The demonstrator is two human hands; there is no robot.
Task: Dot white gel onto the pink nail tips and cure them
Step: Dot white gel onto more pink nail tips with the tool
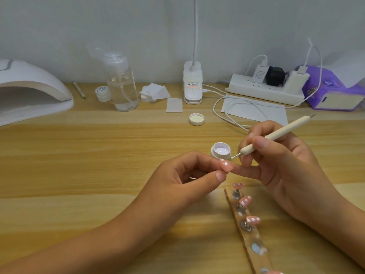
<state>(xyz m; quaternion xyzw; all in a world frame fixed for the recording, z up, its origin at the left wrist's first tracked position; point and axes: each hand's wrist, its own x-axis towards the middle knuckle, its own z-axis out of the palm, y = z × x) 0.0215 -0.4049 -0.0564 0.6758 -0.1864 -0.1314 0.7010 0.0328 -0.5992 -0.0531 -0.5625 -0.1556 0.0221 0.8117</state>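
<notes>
Waiting at the far left of the tabletop point(98, 155), the white curing lamp point(29, 89) shows nothing in the visible part of its mouth, so curing looks not yet begun. Further right, the left hand point(183, 184) pinches one pink nail tip point(226, 166) between thumb and forefinger. A few white dots already sit on it. Just behind stands the open gel pot point(221, 151), with its lid point(196, 119) lying further back. Below, the wooden holder strip point(245, 239) carries three dotted tips point(245, 200) and one bare mount. Furthest right, the right hand point(286, 165) grips the dotting tool point(276, 134), its ball end poised near the held tip. Dotting seems well along, with curing still to do.
</notes>
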